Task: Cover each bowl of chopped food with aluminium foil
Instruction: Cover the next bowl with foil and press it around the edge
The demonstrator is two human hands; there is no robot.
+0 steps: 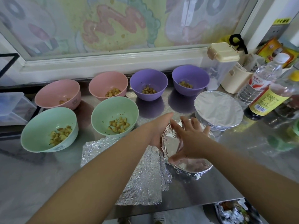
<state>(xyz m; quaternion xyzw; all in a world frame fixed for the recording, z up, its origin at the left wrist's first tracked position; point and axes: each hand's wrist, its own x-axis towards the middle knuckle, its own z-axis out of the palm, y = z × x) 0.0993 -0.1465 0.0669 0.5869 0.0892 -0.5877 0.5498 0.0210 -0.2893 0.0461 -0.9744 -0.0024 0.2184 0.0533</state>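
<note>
Head view showed the left hand [159, 131] laid with straight fingers against the left side of a foil-covered bowl [186, 166] near the front of the counter [234, 167]. The right hand [190, 137] pressed flat on its top, fingers spread wide. A second covered bowl [218, 109] stood just behind it. Loose foil sheets [142, 175] lay beside it on the left. Six open bowls [113, 106] (two pink, two purple, two green) held chopped food. The clear bottle [265, 73] had a red label with Chinese characters, too blurred to read, and the dark bottle [267, 101] had a yellow label.
</note>
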